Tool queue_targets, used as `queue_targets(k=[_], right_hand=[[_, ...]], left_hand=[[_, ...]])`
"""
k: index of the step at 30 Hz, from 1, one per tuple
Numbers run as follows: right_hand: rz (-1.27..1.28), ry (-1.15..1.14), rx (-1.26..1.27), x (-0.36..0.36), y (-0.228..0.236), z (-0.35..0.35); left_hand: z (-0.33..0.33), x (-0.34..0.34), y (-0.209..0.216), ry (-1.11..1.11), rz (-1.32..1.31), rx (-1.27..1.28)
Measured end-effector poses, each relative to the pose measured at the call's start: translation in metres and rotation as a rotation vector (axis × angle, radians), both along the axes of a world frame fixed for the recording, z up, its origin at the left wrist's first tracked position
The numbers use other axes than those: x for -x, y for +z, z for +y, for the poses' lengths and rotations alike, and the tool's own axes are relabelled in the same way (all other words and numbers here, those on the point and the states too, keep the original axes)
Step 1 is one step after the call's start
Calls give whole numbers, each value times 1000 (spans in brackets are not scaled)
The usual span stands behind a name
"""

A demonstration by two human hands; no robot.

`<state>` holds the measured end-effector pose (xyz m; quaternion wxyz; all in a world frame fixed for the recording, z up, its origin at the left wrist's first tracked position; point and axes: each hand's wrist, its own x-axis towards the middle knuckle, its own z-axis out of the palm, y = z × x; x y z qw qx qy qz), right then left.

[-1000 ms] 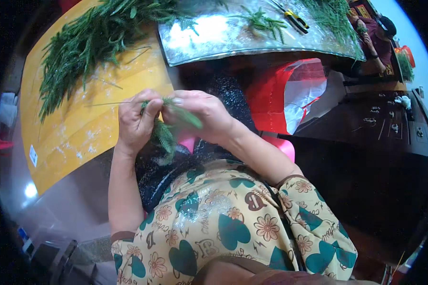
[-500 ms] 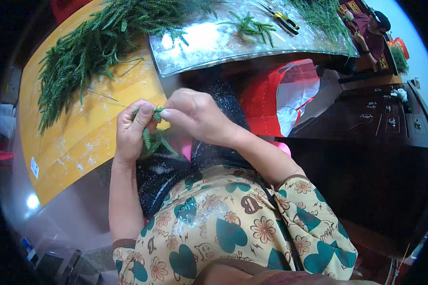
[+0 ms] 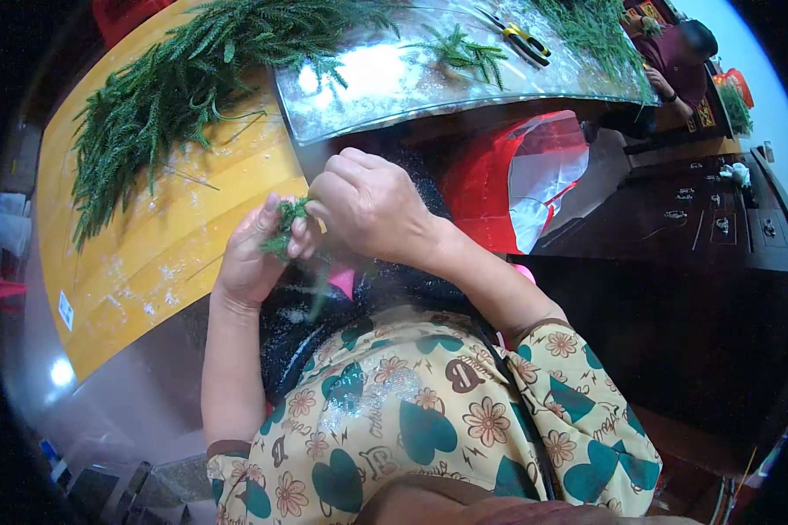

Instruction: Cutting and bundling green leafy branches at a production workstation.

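Note:
Above my lap, my left hand is closed round a green artificial fern sprig, thumb against its top. My right hand pinches the sprig's upper end; its fingertips are partly hidden behind the knuckles. A lower frond hangs blurred beneath the left hand's fingers. Beyond the left hand, a big heap of green artificial fern stems lies on the yellow table. A smaller green sprig and yellow-black pliers rest on the glass-topped table.
White flecks dust both tables and my dark lap. A red bag with a silvery lining stands right of my right hand. More greenery lies at the far right of the glass. A person in maroon works beyond it, beside dark wooden furniture.
My left hand has turned and its fingers have loosened slightly round the sprig. My right hand has shifted a little, knuckles higher. The hanging frond swings in a blur.

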<state>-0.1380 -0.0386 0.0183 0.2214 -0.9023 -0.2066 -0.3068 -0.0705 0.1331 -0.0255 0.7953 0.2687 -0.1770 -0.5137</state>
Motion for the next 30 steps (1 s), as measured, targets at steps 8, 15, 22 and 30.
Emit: queue_targets(k=[8,15,22,30], right_hand=[[166,-42,-160,7,6,-2],[-22,-603,38,-14,36,-111],[288,-834,262,-42,15,-164],[464,-293,-712,-7,27,-153]], left_hand=[[-5,6,12,154,-96,-236],[-12,9,35,430,-180,-311],[-11,11,23,278,-267,-391],[-7,17,20,289,-288,-426]])
